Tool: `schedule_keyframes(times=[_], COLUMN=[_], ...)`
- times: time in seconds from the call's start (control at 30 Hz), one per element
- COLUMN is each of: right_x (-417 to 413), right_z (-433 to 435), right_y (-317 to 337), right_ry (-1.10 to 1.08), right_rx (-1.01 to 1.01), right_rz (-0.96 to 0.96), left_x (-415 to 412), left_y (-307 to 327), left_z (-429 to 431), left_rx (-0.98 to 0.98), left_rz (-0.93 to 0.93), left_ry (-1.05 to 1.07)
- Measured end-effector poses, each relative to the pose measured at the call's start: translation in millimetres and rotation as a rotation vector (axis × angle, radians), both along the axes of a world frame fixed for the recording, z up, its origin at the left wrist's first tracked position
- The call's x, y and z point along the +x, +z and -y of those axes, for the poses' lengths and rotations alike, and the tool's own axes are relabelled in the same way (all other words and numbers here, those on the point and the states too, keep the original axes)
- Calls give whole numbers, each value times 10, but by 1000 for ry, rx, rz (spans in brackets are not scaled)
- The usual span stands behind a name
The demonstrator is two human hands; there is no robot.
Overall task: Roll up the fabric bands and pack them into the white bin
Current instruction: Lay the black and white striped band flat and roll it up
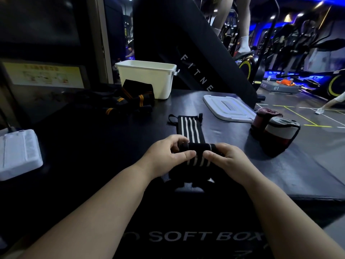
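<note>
Head view: left hand (169,153) and right hand (226,157) both closed on the rolled end of a black band with white stripes (190,129), near the middle of the black padded surface (93,146), unrolled length lying flat toward the far edge. White bin (147,79) open at the far edge, its lid (228,107) flat beside it to the right. Black-and-orange bands (128,100) heaped against the bin's front; two rolled bands (274,131) at the right edge.
</note>
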State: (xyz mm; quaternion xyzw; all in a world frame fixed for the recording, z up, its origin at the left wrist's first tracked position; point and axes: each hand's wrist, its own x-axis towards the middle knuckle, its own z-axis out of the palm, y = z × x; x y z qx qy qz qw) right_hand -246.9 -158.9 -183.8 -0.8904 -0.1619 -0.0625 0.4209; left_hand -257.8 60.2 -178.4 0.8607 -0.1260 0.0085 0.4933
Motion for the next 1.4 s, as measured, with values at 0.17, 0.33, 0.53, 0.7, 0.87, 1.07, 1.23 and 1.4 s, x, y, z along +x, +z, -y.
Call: schedule_keyframes(times=[0.17, 0.33, 0.53, 0.7, 0.87, 1.07, 1.23, 1.4], right_x=[-16, -51, 2, 27, 81, 34, 27, 67], right_z=[-19, -45, -48, -66, -75, -60, -65, -84], right_y=[7, -7, -61, -41, -34, -39, -43, -32], right_ry=[-23, -22, -46, -107, -135, -86, -69, -99], right_rx=[29, 144, 114, 41, -40, 8, 45, 38], right_rz=[-2, 5, 36, 43, 64, 81, 63, 72], left_x=[-1, 11, 73, 84, 88, 149, 171, 139], left_y=[-4, -18, -61, -90, -58, -100, -114, -127], left_z=[20, 44, 54, 70, 83, 98, 117, 135], left_rx=[-92, -148, 0, 89, 106, 65, 106, 190], left_rz=[-37, -35, 4, 30, 21, -30, -22, 99], left_ry=[-16, -10, 29, 58, 64, 73, 59, 116])
